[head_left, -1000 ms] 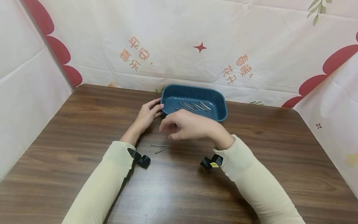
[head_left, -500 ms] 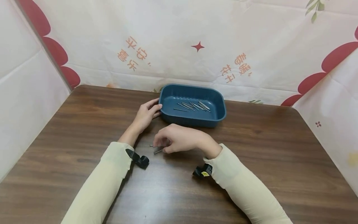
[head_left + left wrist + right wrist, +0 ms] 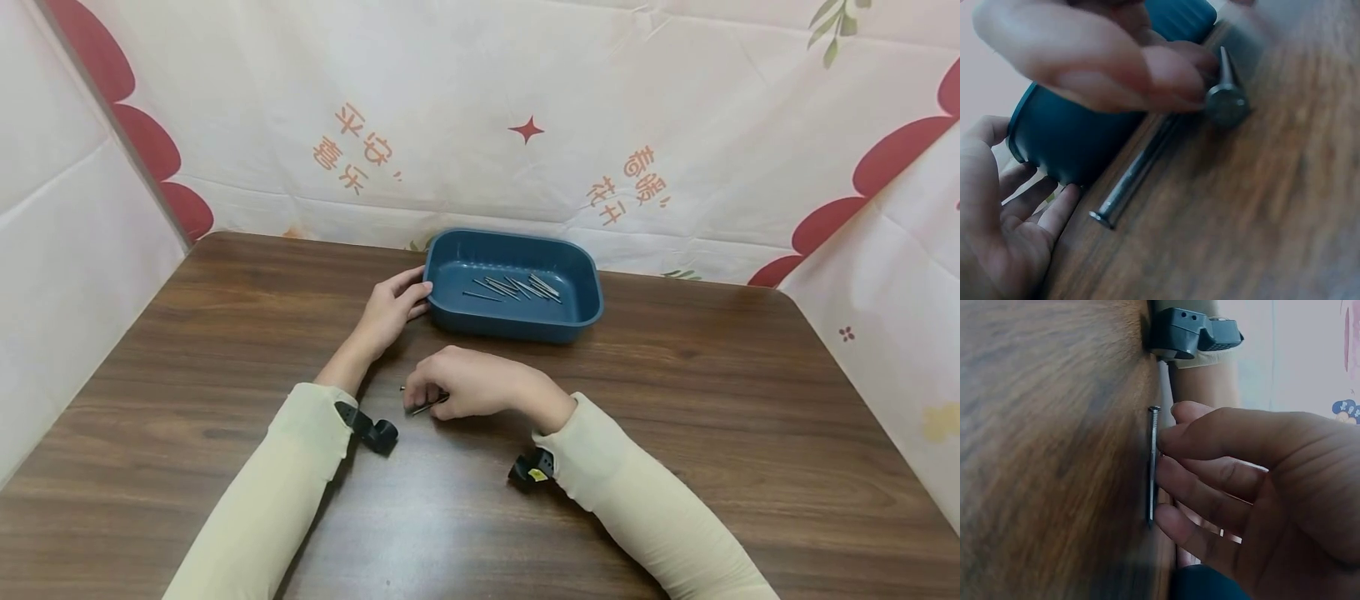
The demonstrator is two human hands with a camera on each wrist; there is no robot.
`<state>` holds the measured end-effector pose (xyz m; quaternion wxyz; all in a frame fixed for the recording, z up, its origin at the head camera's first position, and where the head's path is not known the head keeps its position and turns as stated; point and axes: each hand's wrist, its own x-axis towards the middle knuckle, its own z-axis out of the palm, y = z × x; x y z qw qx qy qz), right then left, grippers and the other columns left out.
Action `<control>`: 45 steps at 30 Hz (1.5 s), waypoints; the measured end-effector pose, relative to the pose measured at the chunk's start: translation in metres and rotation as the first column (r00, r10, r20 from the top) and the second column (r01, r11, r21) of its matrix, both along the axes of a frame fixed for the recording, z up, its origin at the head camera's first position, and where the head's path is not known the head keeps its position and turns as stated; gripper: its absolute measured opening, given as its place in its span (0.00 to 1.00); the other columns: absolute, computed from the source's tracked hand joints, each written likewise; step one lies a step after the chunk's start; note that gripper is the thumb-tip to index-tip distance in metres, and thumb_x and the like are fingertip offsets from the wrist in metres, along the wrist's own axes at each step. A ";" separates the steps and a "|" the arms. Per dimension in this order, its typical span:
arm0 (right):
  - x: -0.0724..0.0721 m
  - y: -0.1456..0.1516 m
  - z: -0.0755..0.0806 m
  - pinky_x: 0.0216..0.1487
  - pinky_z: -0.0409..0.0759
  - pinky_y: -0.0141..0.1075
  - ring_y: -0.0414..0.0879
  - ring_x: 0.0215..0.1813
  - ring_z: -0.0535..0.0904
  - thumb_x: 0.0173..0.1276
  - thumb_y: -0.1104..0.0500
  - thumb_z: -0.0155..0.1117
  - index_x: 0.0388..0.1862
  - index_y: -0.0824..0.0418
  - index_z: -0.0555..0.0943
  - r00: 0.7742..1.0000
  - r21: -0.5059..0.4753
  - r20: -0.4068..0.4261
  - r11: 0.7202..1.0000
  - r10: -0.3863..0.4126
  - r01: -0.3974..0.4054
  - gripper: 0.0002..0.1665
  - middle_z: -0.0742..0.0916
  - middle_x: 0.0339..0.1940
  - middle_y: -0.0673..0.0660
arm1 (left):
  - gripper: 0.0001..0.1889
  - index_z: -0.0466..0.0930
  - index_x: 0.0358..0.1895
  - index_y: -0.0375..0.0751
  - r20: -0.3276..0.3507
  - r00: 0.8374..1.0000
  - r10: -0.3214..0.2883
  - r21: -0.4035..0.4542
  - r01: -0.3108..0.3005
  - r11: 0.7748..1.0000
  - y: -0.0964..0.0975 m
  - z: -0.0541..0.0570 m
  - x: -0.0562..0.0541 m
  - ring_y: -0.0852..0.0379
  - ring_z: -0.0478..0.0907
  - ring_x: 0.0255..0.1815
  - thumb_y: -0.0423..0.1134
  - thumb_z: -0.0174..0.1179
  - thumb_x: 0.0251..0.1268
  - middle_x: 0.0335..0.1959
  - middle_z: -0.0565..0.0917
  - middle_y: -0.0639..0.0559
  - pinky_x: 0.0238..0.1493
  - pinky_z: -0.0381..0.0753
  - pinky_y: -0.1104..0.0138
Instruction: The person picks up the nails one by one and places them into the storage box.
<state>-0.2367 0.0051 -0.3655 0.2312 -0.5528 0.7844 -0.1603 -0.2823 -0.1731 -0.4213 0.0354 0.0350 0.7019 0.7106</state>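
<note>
My left hand rests at the left end of a blue plastic basin, thumb at the rim and fingers against the outer wall. Several steel nails lie loose on the basin floor. In front of the basin, my right hand is low over the table, its thumb and curled fingertips pinching a nail close to the wood. A second nail lies on the table beside it, partly hidden behind the right fingers in the left wrist view.
The brown wood-grain table spans the view and meets a pale printed cloth behind the basin. Black wrist cameras sit on both cream sleeves.
From over the basin's near edge, my right hand has come down and left to the two nails on the table, its fingers closing on one. The left hand stays at the basin.
</note>
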 end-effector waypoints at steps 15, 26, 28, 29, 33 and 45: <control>0.012 -0.008 -0.002 0.39 0.79 0.28 0.36 0.38 0.78 0.61 0.71 0.65 0.43 0.52 0.87 0.982 0.070 -0.172 0.993 -0.079 0.092 0.17 0.84 0.34 0.47 | 0.28 0.63 0.77 0.38 0.014 1.000 0.002 -0.005 -0.002 1.000 -0.002 -0.001 -0.001 0.45 0.75 0.70 0.43 0.52 0.79 0.74 0.71 0.39 0.66 0.82 0.62; 0.016 -0.009 -0.005 0.30 0.68 0.27 0.36 0.32 0.72 0.57 0.71 0.67 0.36 0.50 0.82 0.979 0.104 -0.189 0.990 -0.078 0.099 0.15 0.77 0.30 0.46 | 0.28 0.63 0.77 0.37 0.005 1.000 0.007 -0.013 -0.007 1.000 -0.002 0.000 0.001 0.45 0.76 0.70 0.42 0.52 0.79 0.74 0.71 0.39 0.66 0.82 0.62; 0.015 -0.009 -0.005 0.30 0.68 0.26 0.37 0.32 0.72 0.57 0.71 0.67 0.36 0.51 0.82 0.980 0.102 -0.183 0.990 -0.079 0.099 0.15 0.77 0.30 0.46 | 0.28 0.63 0.77 0.37 0.006 1.000 0.008 -0.015 -0.008 1.000 -0.002 0.001 0.001 0.45 0.76 0.70 0.42 0.52 0.79 0.74 0.71 0.39 0.66 0.81 0.62; 0.015 -0.009 -0.005 0.30 0.69 0.26 0.37 0.32 0.73 0.57 0.71 0.67 0.37 0.51 0.82 0.981 0.098 -0.177 0.990 -0.079 0.097 0.15 0.78 0.31 0.46 | 0.28 0.63 0.77 0.37 0.006 1.000 0.009 -0.017 -0.009 1.000 -0.002 0.001 0.001 0.45 0.76 0.70 0.42 0.52 0.79 0.74 0.71 0.39 0.66 0.81 0.62; 0.014 -0.009 -0.004 0.32 0.71 0.27 0.37 0.35 0.74 0.59 0.71 0.66 0.38 0.52 0.82 0.984 0.089 -0.159 0.992 -0.076 0.091 0.15 0.79 0.33 0.47 | 0.28 0.63 0.77 0.37 0.008 1.000 0.014 -0.018 -0.014 1.000 -0.002 0.000 0.001 0.46 0.76 0.70 0.42 0.52 0.79 0.74 0.71 0.39 0.66 0.81 0.62; 0.007 0.000 0.005 0.38 0.77 0.27 0.36 0.38 0.77 0.61 0.70 0.65 0.43 0.51 0.84 0.991 0.037 -0.114 0.997 -0.066 0.070 0.17 0.83 0.34 0.46 | 0.28 0.63 0.77 0.38 0.004 1.000 0.001 -0.003 -0.001 1.000 -0.001 -0.001 0.000 0.45 0.76 0.70 0.43 0.52 0.79 0.74 0.71 0.39 0.66 0.82 0.62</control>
